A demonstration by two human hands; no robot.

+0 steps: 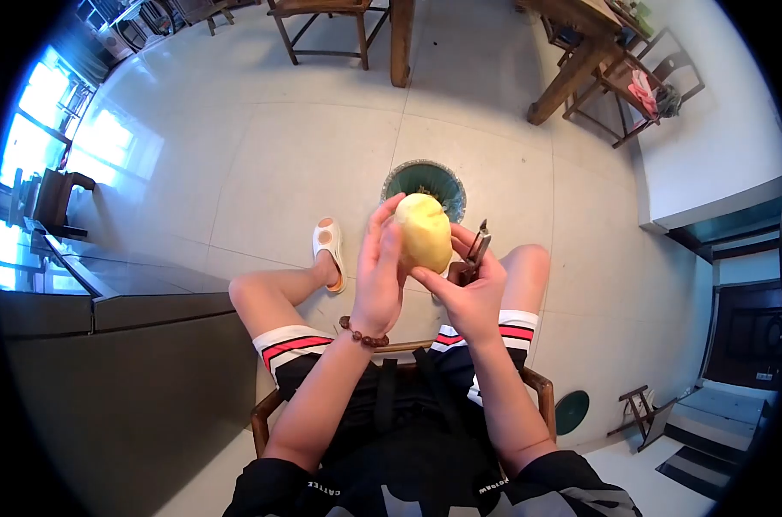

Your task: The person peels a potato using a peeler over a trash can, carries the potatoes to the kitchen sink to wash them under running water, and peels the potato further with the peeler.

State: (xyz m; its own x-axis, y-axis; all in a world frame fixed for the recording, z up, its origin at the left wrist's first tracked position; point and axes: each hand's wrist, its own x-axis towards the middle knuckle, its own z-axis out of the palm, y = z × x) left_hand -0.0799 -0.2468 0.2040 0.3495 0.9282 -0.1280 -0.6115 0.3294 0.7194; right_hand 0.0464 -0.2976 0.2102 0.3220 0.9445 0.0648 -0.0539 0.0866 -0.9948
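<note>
A large, pale yellow peeled potato is held up in front of me, over the near side of a lined bin. My left hand wraps its left side, fingers behind and thumb along the near face. On the other side, my right hand touches the potato's lower right with thumb and fingertips. That same hand also grips a peeler, its metal head pointing up and away from the potato. Part of the peeler's handle is hidden by the fingers. Scraps lie inside the bin, too small to make out.
I sit in a wooden chair, knees apart, a white slipper on one foot. A dark cabinet stands close at my left. Wooden table legs and a chair are farther off. A green disc lies at right.
</note>
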